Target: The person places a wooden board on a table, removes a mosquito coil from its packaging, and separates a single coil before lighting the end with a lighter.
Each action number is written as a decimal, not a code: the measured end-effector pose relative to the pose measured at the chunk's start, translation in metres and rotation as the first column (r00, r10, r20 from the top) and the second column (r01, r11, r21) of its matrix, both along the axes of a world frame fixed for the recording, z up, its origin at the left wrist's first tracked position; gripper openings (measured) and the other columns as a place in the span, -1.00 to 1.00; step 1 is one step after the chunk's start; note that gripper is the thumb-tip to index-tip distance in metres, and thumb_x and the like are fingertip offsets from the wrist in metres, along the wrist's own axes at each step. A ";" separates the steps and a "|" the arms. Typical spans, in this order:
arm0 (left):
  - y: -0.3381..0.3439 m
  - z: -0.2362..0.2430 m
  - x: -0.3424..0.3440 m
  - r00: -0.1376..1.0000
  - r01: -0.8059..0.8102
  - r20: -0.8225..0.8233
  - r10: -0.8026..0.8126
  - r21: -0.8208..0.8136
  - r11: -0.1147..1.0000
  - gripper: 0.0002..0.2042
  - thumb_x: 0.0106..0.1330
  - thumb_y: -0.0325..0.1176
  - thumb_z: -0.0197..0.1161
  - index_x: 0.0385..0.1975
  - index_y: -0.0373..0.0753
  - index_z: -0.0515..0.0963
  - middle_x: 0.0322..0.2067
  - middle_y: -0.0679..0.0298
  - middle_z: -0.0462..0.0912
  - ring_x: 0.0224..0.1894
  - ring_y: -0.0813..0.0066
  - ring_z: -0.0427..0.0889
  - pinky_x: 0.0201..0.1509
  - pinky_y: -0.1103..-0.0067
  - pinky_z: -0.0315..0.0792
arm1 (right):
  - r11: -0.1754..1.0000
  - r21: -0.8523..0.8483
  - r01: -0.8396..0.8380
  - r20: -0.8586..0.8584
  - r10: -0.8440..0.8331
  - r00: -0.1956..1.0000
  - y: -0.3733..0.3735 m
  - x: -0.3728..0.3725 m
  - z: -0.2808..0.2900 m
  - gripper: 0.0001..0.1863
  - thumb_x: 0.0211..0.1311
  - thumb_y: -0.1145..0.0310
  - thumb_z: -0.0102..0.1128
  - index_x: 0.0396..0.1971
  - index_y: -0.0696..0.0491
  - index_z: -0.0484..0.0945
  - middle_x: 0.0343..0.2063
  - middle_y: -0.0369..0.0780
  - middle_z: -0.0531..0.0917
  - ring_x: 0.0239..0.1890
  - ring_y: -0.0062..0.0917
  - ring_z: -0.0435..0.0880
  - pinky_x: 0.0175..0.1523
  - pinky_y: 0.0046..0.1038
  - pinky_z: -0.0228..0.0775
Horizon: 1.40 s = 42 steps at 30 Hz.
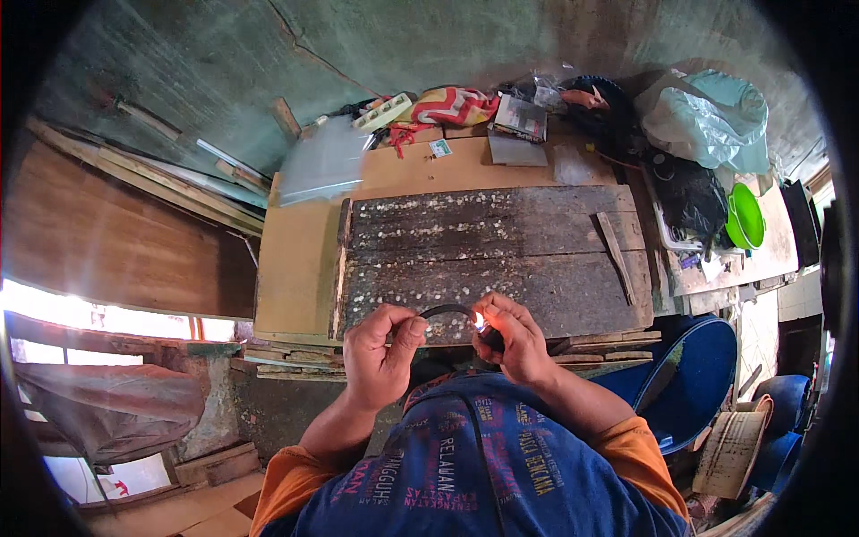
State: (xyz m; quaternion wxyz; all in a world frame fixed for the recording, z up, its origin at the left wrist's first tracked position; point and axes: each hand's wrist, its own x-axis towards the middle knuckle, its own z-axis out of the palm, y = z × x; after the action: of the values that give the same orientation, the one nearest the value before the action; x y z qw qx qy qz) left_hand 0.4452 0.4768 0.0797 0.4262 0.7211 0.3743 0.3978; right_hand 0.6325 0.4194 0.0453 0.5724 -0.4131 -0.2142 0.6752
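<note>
behind fingers [407,333], black strap's [445,310] ends hidden

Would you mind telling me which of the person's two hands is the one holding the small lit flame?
It is the right hand: a small flame burns at its fingertips, against one end of the dark curved strip. The left hand only pinches the strip's other end.

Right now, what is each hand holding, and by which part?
The left hand pinches one end of a thin, dark, arched strip. The right hand holds its other end beside a small flame; any lighter is hidden.
</note>
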 end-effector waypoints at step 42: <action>-0.004 0.001 -0.002 0.997 -0.052 0.060 0.054 -0.022 0.998 -0.83 0.31 -0.36 0.22 -0.43 -0.34 0.52 -0.59 0.27 0.56 -0.56 0.62 0.54 -0.51 0.66 0.36 | 0.996 -0.014 -0.093 0.002 0.093 0.996 -0.006 -0.002 0.000 -0.77 0.36 0.20 -0.14 -0.32 0.01 0.45 -0.57 -0.36 0.44 -0.58 -0.74 0.34 -0.49 -0.66 0.15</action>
State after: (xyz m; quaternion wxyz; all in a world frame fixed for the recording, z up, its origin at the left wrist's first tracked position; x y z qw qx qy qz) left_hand 0.4433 0.4733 0.0811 0.4340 0.6941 0.3842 0.4269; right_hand 0.6309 0.4135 0.0450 0.5371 -0.4075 -0.2292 0.7021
